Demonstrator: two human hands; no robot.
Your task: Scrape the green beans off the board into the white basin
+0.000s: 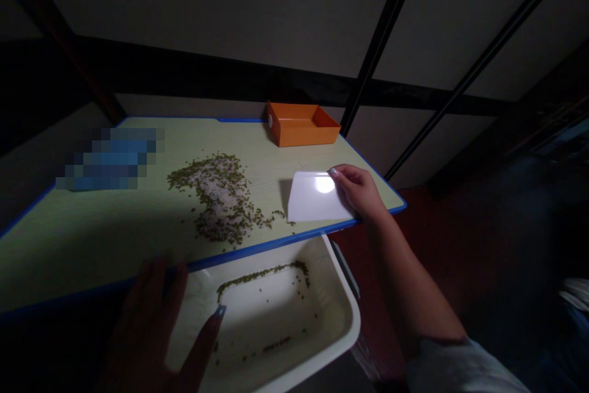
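Observation:
My right hand [358, 189] pinches the upper right of a flat white plastic scraper [313, 200], its lower edge near the table's front edge. To its left on the table lies a spread pile of small green beans [225, 215] mixed with whitish grains [218, 187]. A white plastic basin [338, 307] sits below the front edge, with a line of green beans along its inner back side and a few scattered. My left hand [161, 325] is in shadow at the basin's left end, fingers apart, thumb over the basin; its contact with the rim is hidden.
An orange open box [306, 135] stands at the back right of the pale, blue-edged table [267, 166]. A blurred-out blue item [113, 160] lies at the left. Dark-framed panels [257, 19] rise behind the table. Reddish floor [414, 221] shows at the right.

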